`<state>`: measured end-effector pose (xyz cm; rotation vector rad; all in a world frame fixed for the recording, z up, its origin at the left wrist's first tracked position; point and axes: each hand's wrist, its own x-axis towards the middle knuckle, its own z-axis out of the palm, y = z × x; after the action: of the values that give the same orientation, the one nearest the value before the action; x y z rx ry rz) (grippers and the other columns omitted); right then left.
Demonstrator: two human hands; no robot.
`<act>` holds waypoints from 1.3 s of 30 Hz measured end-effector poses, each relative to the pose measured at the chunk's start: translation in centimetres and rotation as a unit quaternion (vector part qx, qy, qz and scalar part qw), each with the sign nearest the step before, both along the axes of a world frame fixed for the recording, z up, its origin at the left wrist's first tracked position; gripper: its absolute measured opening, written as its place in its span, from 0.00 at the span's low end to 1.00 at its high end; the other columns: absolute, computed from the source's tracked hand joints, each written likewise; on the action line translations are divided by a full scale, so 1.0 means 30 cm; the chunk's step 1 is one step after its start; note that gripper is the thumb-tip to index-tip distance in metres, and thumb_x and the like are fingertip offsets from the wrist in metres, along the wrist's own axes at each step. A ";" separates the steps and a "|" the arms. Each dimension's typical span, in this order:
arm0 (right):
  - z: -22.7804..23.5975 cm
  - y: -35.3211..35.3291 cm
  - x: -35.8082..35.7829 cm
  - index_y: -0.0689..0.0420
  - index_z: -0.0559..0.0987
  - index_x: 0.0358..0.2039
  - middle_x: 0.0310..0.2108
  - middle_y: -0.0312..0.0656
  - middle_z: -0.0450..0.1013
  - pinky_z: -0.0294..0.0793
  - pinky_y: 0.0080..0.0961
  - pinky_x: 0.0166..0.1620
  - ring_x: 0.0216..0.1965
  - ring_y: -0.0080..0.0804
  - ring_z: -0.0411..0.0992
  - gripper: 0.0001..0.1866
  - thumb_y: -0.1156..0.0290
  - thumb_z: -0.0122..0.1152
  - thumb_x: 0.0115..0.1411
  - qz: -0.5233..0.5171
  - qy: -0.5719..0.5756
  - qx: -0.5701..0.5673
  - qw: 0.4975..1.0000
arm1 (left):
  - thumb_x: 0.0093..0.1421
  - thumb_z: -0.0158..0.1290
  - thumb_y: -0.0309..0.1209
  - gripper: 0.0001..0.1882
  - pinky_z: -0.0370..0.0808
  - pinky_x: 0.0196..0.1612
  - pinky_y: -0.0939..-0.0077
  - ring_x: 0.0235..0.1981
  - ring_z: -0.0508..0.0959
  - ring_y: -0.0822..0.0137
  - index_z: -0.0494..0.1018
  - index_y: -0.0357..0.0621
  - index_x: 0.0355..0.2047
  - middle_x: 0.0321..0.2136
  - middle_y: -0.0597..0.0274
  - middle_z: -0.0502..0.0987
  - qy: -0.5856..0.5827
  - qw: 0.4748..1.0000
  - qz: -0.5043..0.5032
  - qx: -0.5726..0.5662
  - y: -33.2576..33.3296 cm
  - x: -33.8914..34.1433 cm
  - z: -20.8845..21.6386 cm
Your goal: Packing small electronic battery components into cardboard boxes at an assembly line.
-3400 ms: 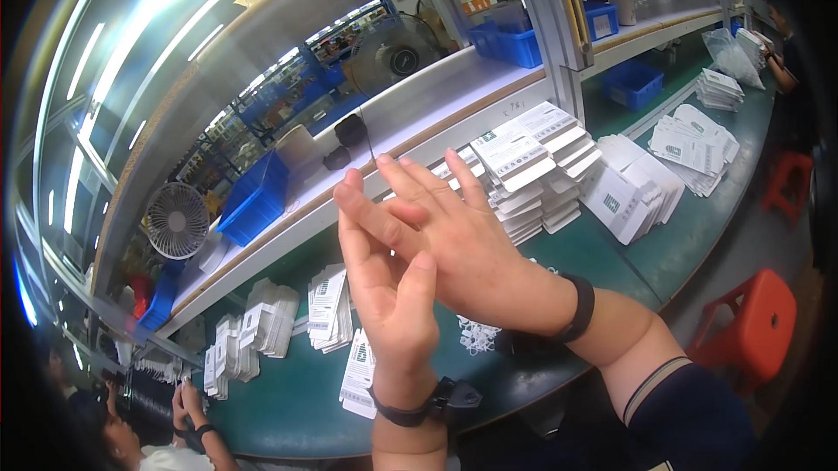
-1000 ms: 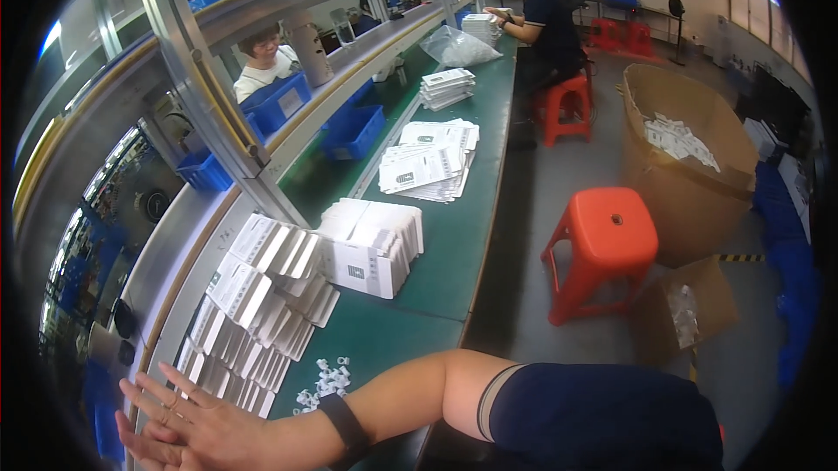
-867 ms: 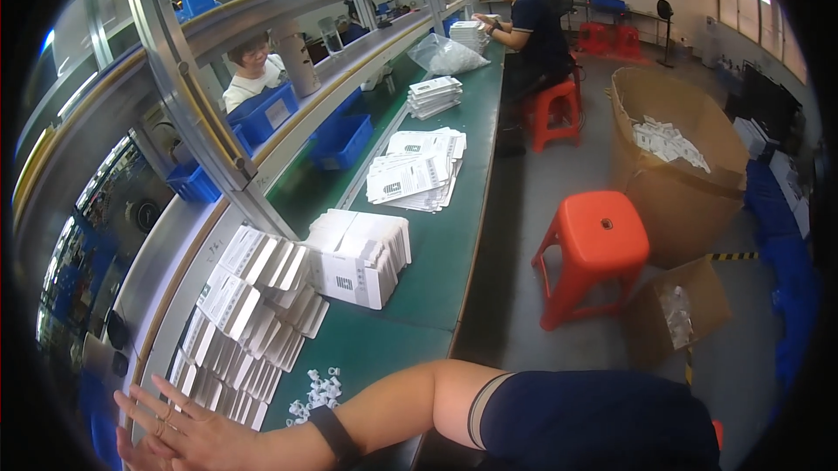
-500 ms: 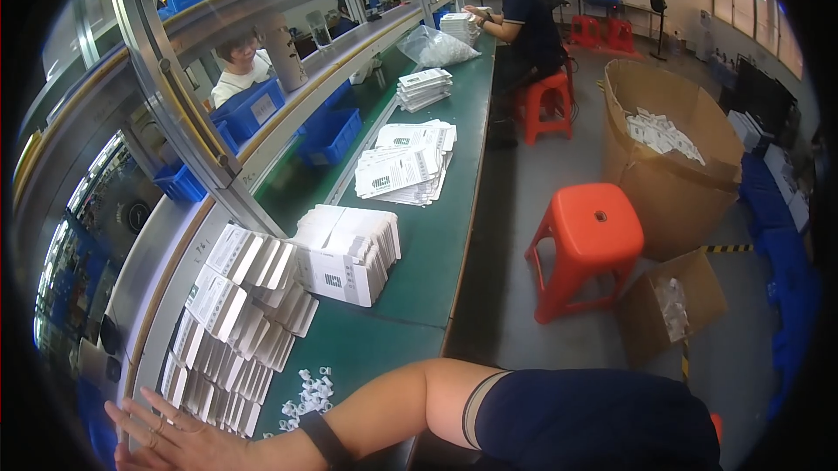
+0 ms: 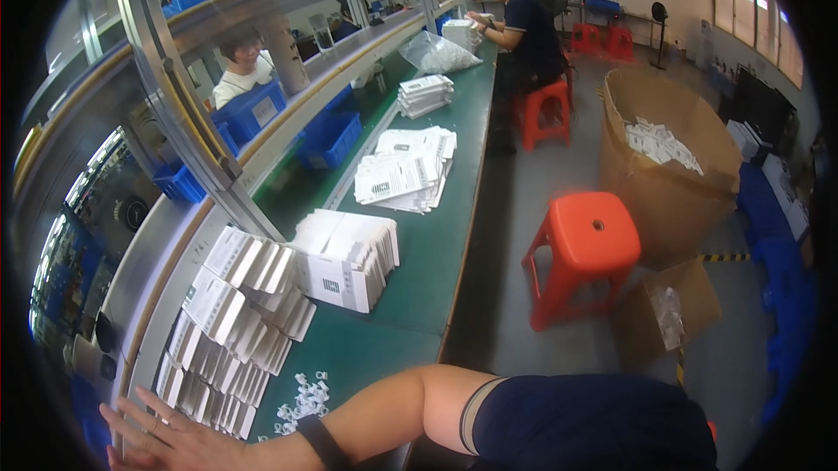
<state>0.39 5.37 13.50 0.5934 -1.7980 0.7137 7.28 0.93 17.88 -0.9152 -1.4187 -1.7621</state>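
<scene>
My right hand [image 5: 170, 438] is at the lower left, open with its fingers spread and nothing visibly in it. A dark band circles its wrist. Just beyond the hand stand stacked rows of folded white cartons [image 5: 223, 331]; whether my fingers touch them I cannot tell. Small white plastic clips [image 5: 304, 399] lie in a loose pile on the green bench [image 5: 393, 349] beside my forearm. A dense block of flat white cartons [image 5: 345, 257] stands just past the rows. My left hand is out of view.
Flat printed cartons [image 5: 406, 170] and a smaller stack [image 5: 425, 96] lie farther along, before a clear bag [image 5: 439, 54]. A shelf post [image 5: 175, 78] rises at left. Right of the bench are a red stool [image 5: 594, 231] and a large cardboard bin [image 5: 663, 209]. A co-worker [image 5: 522, 30] sits beyond.
The view has shifted slightly. My right hand stays spread at the lower left, nearly in place. The co-worker at the far end has raised their head a little.
</scene>
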 end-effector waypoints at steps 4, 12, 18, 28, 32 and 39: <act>-0.003 0.023 0.048 0.66 0.71 0.50 0.63 0.64 0.58 0.51 0.53 0.68 0.64 0.58 0.60 0.23 0.62 0.50 0.61 -0.175 0.165 -0.016 0.971 | 0.53 0.44 0.21 0.26 0.68 0.50 0.68 0.43 0.71 0.60 0.63 0.33 0.55 0.42 0.51 0.69 -0.007 0.999 0.025 -0.021 -0.013 -0.024 -0.016; 0.039 0.084 0.180 0.38 0.62 0.65 0.68 0.58 0.50 0.39 0.63 0.67 0.68 0.58 0.51 0.27 0.59 0.37 0.65 0.014 0.019 -0.007 1.000 | 0.51 0.44 0.22 0.29 0.68 0.51 0.67 0.43 0.72 0.57 0.63 0.31 0.56 0.44 0.46 0.72 0.019 1.000 0.010 0.005 0.011 -0.008 -0.009; 0.054 0.070 0.182 0.37 0.52 0.71 0.69 0.57 0.49 0.45 0.56 0.68 0.68 0.54 0.52 0.34 0.62 0.35 0.63 -0.093 0.031 0.045 0.994 | 0.51 0.44 0.22 0.31 0.68 0.52 0.67 0.45 0.72 0.56 0.61 0.30 0.59 0.47 0.42 0.72 0.030 0.999 -0.041 0.003 0.011 -0.008 0.006; 0.069 0.091 0.213 0.42 0.68 0.61 0.67 0.59 0.51 0.36 0.68 0.66 0.66 0.62 0.53 0.23 0.58 0.37 0.67 0.006 0.033 0.006 0.999 | 0.51 0.45 0.22 0.33 0.68 0.54 0.67 0.49 0.72 0.54 0.59 0.30 0.61 0.50 0.39 0.71 0.007 0.999 -0.047 0.006 -0.011 0.008 -0.014; 0.058 0.088 0.199 0.53 0.66 0.61 0.68 0.59 0.50 0.36 0.65 0.68 0.67 0.61 0.52 0.25 0.59 0.38 0.67 -0.008 0.044 0.032 0.998 | 0.53 0.45 0.20 0.32 0.68 0.54 0.66 0.51 0.71 0.53 0.58 0.30 0.61 0.50 0.40 0.71 0.011 1.000 -0.009 0.007 -0.014 0.006 -0.012; 0.050 0.088 0.175 0.61 0.67 0.59 0.68 0.60 0.49 0.35 0.64 0.68 0.67 0.60 0.52 0.25 0.61 0.38 0.67 0.047 0.046 -0.020 0.998 | 0.54 0.45 0.19 0.29 0.69 0.52 0.69 0.49 0.72 0.55 0.61 0.34 0.60 0.48 0.46 0.70 0.057 0.996 0.060 -0.029 -0.006 -0.012 -0.007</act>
<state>5.63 8.02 14.99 0.6768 -1.6751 0.7718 6.91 0.74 17.68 -0.9268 -1.4270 -1.5625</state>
